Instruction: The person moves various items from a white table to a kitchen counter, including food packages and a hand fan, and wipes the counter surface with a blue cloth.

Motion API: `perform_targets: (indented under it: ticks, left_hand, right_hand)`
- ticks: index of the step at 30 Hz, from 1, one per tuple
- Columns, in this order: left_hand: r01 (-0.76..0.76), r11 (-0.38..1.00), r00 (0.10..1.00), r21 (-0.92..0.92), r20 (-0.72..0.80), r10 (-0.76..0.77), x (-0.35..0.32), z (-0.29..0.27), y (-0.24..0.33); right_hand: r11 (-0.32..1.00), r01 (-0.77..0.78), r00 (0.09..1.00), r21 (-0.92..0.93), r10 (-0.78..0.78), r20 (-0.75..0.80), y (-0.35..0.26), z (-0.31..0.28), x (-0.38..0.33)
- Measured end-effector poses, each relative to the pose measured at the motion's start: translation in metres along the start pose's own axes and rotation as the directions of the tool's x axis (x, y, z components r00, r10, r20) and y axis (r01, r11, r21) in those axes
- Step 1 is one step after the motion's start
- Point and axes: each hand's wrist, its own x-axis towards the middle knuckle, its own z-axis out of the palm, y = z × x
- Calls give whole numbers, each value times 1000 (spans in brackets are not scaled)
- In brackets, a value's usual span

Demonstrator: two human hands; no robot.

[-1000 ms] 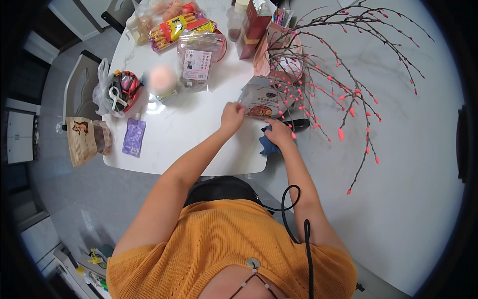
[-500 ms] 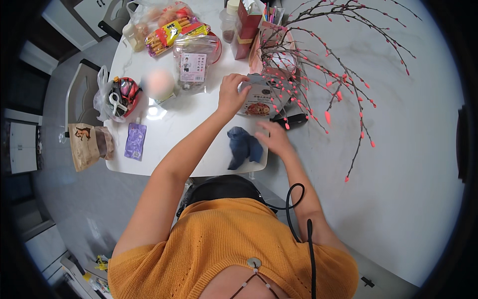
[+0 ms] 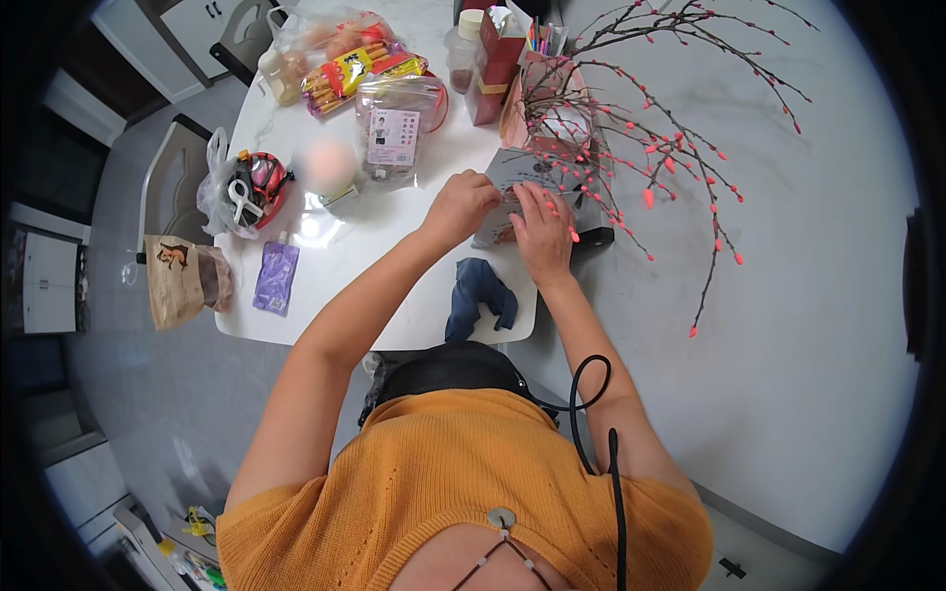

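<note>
A grey food package [image 3: 505, 169] with a food picture on its front stands near the table's right edge. My left hand [image 3: 461, 209] has its fingers closed at the package's left edge. Against the front face rests my right hand [image 3: 542, 234], its fingers stretched out over the surface and partly covering the picture. Coral-tipped twigs [image 3: 601, 192] hang over the package's right side and my right fingertips. Just in front of my hands a crumpled dark blue cloth [image 3: 479, 295] lies on the white table [image 3: 384, 266].
Behind the package stand a dark red box [image 3: 499, 49] and a lidded jar [image 3: 463, 54]. Snack packs [image 3: 355, 79], a clear zip bag [image 3: 394, 138] and a purple pouch [image 3: 276, 278] lie leftward. A brown paper bag [image 3: 175, 281] is at the left edge.
My right hand has moved up and forward from beside the cloth onto the package's front. My left hand has slid lower along its left edge. The package has tilted.
</note>
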Motion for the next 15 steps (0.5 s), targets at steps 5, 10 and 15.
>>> perform_targets:
  ticks: [5, 10, 15]
  left_hand:
    - [-3, 1000, 1000, 10, 0, 3, -13, -9, 0]
    - [-26, 994, 995, 104, 96, 16, -19, -27, 3]
    - [-27, 983, 983, 183, 182, -7, -26, -30, 7]
  right_hand:
    - [991, 79, 989, 106, -91, 120, 3, 4, 4]
    - [971, 100, 979, 216, -134, 151, -7, 6, 9]
    - [964, 110, 978, 240, -149, 149, -17, 6, 9]
